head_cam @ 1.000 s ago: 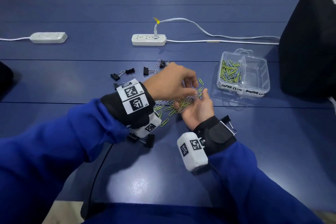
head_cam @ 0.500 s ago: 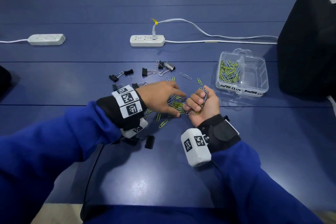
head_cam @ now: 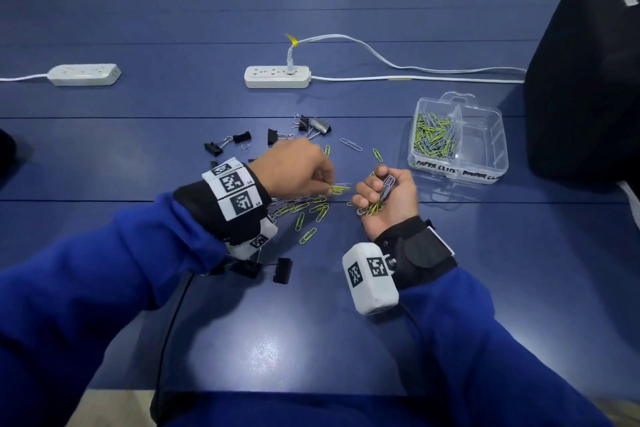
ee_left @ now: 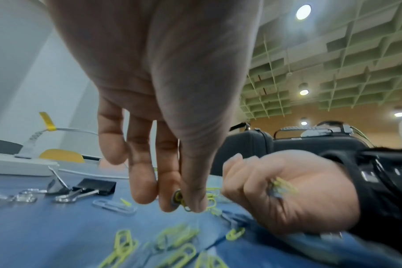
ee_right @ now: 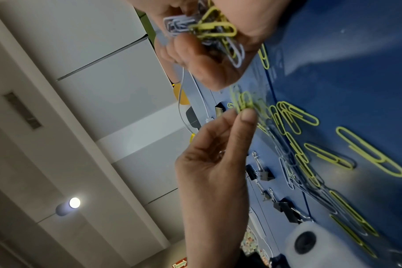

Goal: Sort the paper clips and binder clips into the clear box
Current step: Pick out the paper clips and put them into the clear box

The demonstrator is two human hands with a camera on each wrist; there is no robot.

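Observation:
My left hand hovers over the loose pile of yellow and silver paper clips and pinches a few yellow ones between thumb and fingertips. Just to its right, my right hand lies palm up on the table, fingers curled round a bunch of paper clips. The clear box stands to the right. Its left compartment holds many paper clips; the right compartment looks empty. Black binder clips lie scattered beyond my left hand.
More binder clips lie under my left wrist. Two white power strips and a cable sit farther back. A black bag stands right of the box. Chairs line the table's far edge.
My left hand left the right palm, dipped into the pile and came up pinching yellow clips. My right hand curled its fingers round its bunch and shifted slightly right.

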